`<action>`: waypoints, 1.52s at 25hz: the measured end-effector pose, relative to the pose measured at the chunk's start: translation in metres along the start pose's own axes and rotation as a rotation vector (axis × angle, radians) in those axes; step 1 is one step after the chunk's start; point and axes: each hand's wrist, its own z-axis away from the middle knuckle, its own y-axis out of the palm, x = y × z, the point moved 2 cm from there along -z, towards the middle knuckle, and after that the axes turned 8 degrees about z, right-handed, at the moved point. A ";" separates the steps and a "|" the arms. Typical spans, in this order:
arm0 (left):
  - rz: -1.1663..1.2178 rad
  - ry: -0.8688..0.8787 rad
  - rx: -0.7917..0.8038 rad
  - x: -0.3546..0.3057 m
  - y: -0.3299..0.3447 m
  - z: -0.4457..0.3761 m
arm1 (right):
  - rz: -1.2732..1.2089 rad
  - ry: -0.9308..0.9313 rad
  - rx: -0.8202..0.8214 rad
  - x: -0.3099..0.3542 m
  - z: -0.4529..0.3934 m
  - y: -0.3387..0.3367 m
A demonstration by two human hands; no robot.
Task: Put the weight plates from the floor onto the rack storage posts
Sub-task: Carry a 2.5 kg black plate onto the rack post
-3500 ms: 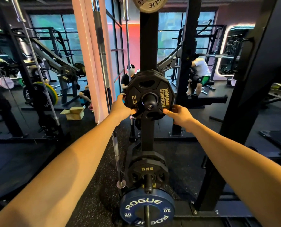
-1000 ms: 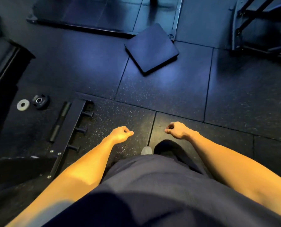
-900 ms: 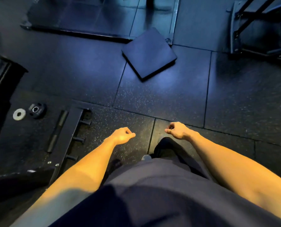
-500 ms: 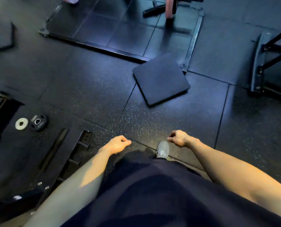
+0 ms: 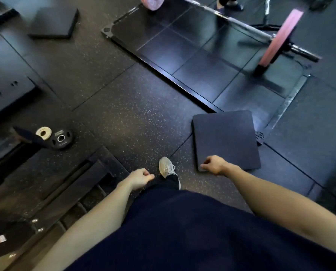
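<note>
Hanging loosely curled and empty, left hand [image 5: 138, 178], right hand [image 5: 212, 165], black plate [image 5: 61, 139] and seemingly pale plate [image 5: 43, 133] on floor [image 5: 134, 114].

Dark speckled rubber floor [image 5: 136, 114], glossy platform [image 5: 212, 55]

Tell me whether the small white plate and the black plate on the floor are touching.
Cannot tell. In the head view the white plate sits right beside the black plate, but blur hides whether their edges meet.

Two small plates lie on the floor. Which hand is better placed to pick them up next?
Left, probably. The black plate and the pale plate lie to the person's left, on the side of the left hand. The right hand hangs over the square pad, farther away.
</note>
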 end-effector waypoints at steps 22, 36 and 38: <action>0.858 -0.492 -0.406 0.018 -0.454 -0.175 | 0.593 -0.564 0.294 0.579 -0.369 -0.298; 1.157 -0.660 -0.575 0.249 -0.593 -0.182 | 0.975 -0.624 0.388 0.899 -0.413 -0.175; 1.147 -0.660 -0.532 0.287 -0.617 -0.189 | 0.942 -0.564 0.389 0.929 -0.416 -0.155</action>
